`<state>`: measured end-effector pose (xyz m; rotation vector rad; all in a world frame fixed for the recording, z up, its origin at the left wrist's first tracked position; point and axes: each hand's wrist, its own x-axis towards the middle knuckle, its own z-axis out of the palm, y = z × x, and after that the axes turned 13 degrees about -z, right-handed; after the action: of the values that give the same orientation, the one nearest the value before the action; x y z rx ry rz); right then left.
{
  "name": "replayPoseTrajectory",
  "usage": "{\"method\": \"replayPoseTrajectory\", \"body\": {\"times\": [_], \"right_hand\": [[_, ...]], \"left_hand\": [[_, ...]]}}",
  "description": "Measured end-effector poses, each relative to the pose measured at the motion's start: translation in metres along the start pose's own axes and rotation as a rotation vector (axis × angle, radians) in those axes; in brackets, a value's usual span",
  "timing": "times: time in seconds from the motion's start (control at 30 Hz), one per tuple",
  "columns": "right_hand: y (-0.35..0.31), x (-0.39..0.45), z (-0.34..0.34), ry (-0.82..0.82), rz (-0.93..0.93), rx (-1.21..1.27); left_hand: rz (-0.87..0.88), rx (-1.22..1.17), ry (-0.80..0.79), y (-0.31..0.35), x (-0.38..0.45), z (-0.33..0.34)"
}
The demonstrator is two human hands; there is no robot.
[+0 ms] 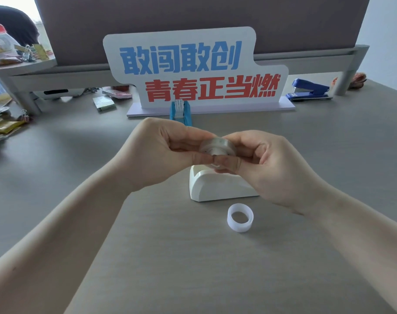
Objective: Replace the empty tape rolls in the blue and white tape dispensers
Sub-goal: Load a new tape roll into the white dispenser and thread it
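Both hands hold a clear tape roll (218,145) in the air above the white tape dispenser (218,185). My left hand (161,152) pinches its left side, and my right hand (267,164) grips its right side with the thumb under it. The dispenser stands on the grey desk, partly hidden behind my right hand. An empty white tape core (240,218) lies on the desk just in front of the dispenser. The blue tape dispenser (180,111) stands farther back, in front of the sign, its lower part hidden by my left hand.
A white sign with blue and red characters (193,71) stands at the back centre. A blue stapler (309,89) lies at the back right. Papers, clips and packets (7,123) clutter the left edge, and small boxes (104,104) lie left of the sign.
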<state>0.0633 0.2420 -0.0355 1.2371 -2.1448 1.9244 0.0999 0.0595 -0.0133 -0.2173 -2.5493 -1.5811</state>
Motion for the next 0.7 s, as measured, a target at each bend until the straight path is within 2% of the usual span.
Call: {"method": "replayPoseTrajectory", "body": {"times": [0.2,0.3,0.4,0.47,0.7], "right_hand": [[-0.003,0.003,0.001,-0.018,-0.029,-0.083],[-0.007,0.005,-0.006,0.015,-0.022,-0.024],[-0.005,0.004,-0.011,0.050,0.052,0.096],[-0.002,0.003,-0.012,0.053,0.083,0.075],[-0.001,0.004,-0.007,0.089,0.025,0.025]], "left_hand": [[0.008,-0.053,0.067,-0.007,0.001,0.004],[0.044,-0.121,0.092,-0.007,0.004,0.005],[0.086,-0.113,0.108,-0.008,0.005,0.006],[0.072,-0.099,0.116,-0.010,0.004,0.008],[0.074,-0.027,0.135,-0.015,0.005,0.009]]}}
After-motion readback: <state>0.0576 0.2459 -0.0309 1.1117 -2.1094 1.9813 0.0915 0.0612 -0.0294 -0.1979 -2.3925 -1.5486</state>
